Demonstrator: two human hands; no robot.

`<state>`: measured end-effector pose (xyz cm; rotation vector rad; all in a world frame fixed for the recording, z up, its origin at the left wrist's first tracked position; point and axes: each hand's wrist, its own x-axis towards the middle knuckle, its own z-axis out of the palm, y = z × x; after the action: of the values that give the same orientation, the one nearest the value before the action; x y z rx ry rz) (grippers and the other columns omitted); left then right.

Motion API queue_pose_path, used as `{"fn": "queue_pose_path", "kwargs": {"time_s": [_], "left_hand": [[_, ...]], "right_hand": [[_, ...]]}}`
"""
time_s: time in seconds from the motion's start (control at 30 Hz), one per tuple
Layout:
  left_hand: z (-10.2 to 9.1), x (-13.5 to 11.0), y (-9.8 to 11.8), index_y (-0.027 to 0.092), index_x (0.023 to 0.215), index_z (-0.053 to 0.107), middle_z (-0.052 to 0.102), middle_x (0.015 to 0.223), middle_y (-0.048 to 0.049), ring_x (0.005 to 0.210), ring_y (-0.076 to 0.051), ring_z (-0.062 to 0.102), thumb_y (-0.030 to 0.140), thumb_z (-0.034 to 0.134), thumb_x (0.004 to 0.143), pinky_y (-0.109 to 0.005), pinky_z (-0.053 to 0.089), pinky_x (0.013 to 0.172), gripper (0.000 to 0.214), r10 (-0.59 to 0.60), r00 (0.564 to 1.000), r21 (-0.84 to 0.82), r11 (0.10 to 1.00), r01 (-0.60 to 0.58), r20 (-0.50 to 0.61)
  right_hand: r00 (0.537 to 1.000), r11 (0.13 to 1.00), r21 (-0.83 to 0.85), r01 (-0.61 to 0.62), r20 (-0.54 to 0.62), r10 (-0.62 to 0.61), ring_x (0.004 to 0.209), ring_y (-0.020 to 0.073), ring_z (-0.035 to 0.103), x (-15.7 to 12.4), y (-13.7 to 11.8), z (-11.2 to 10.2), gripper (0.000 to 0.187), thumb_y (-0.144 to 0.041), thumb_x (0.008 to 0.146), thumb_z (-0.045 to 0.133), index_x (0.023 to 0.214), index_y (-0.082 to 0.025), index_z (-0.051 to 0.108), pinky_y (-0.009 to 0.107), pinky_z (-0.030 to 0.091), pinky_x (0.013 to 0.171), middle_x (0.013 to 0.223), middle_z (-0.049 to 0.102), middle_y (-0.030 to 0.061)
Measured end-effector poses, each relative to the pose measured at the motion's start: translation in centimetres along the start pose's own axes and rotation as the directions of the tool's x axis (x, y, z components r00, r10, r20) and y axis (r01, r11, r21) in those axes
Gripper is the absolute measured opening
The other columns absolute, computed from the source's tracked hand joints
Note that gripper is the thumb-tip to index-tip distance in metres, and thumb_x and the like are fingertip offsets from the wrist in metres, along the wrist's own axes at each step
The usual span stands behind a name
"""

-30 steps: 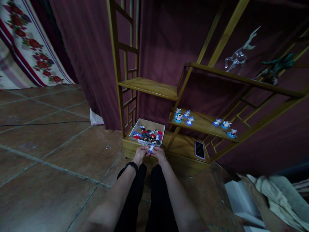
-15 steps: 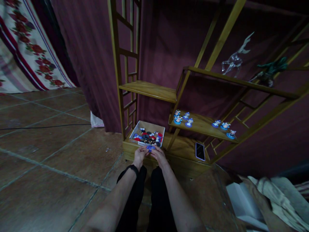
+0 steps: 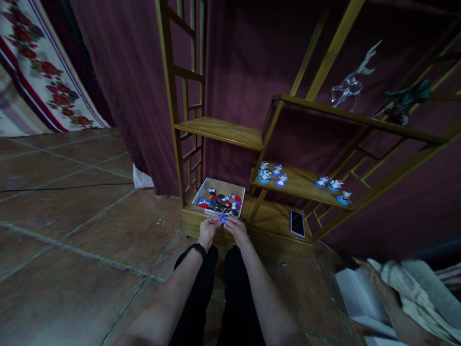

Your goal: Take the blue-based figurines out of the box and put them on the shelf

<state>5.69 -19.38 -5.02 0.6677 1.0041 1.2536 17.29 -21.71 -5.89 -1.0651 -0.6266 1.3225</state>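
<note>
Both my hands meet just in front of a small cardboard box (image 3: 236, 188) of little figurines on the lowest board of a wooden shelf. My left hand (image 3: 208, 229) and my right hand (image 3: 236, 229) pinch one small blue figurine (image 3: 223, 219) between their fingertips. The box holds several blue, red and dark pieces. A black band sits on my left wrist.
Blue figurines stand on the middle shelf in two groups (image 3: 271, 173) (image 3: 333, 185). A phone (image 3: 297, 223) lies on the bottom board. A glass deer (image 3: 351, 81) and a dark ornament (image 3: 405, 101) sit on the top shelf. Cloth and white boxes (image 3: 363, 298) lie at the right.
The figurine has turned in my fingertips, now showing more of its blue base. Both hands stay in front of the box; the view shifted slightly.
</note>
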Motion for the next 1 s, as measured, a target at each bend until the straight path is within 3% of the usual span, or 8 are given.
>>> {"fn": "queue_pose_path", "kwargs": {"time_s": [0.3,0.47,0.57,0.7,1.0], "left_hand": [[-0.06,0.23,-0.28,0.008,0.070,0.063,0.061,0.056,-0.0031,0.048,-0.013,0.054,0.003,0.068,0.050,-0.025,0.042,0.052,0.021,0.006,1.000,0.024,1.000,-0.005,-0.027],[-0.20,0.18,-0.04,0.008,0.072,0.064,0.062,0.057,-0.0030,0.047,-0.010,0.053,0.006,0.070,0.053,-0.022,0.042,0.050,0.020,-0.008,1.000,0.029,1.000,0.008,-0.019],[-0.29,0.12,0.01,0.010,0.075,0.065,0.062,0.060,-0.0029,0.046,-0.008,0.053,0.011,0.071,0.057,-0.021,0.042,0.049,0.018,-0.027,1.000,0.023,0.999,0.028,-0.009],[-0.36,0.01,0.02,0.010,0.077,0.065,0.062,0.059,-0.0021,0.044,-0.007,0.051,0.014,0.070,0.060,-0.019,0.040,0.045,0.018,-0.042,0.999,0.022,0.999,0.042,-0.001],[-0.10,-0.16,-0.03,0.010,0.071,0.066,0.063,0.060,-0.0040,0.048,-0.009,0.055,0.013,0.070,0.059,-0.020,0.044,0.046,0.013,-0.080,0.996,0.015,0.997,0.080,0.026]], "right_hand": [[1.000,1.000,-0.013,-0.007,0.010,0.007,0.082,0.0192,0.063,0.02,-0.09,-0.06,0.040,-0.031,0.049,0.077,0.084,-0.014,0.067,0.035,0.050,0.079,0.089,0.067,0.0074],[0.998,0.997,-0.075,-0.034,-0.064,0.029,0.065,0.0134,0.059,-0.10,-0.53,0.20,0.037,-0.042,0.057,0.070,0.082,-0.015,0.066,0.031,0.051,0.068,0.075,0.065,0.0048],[0.995,0.997,-0.079,-0.017,-0.099,0.009,0.065,0.0117,0.058,-0.21,-0.73,0.09,0.036,-0.044,0.061,0.066,0.085,-0.017,0.066,0.027,0.050,0.064,0.082,0.066,0.0053],[0.997,0.989,-0.146,0.001,-0.072,-0.012,0.071,0.0129,0.059,-0.42,-0.63,-0.03,0.032,-0.035,0.055,0.069,0.082,-0.018,0.067,0.024,0.048,0.065,0.084,0.066,0.0038],[0.991,0.978,-0.198,0.064,-0.101,-0.086,0.061,0.0139,0.059,-0.25,-0.19,0.25,0.024,-0.035,0.049,0.072,0.062,-0.016,0.065,0.027,0.049,0.060,0.063,0.062,0.0002]]}}
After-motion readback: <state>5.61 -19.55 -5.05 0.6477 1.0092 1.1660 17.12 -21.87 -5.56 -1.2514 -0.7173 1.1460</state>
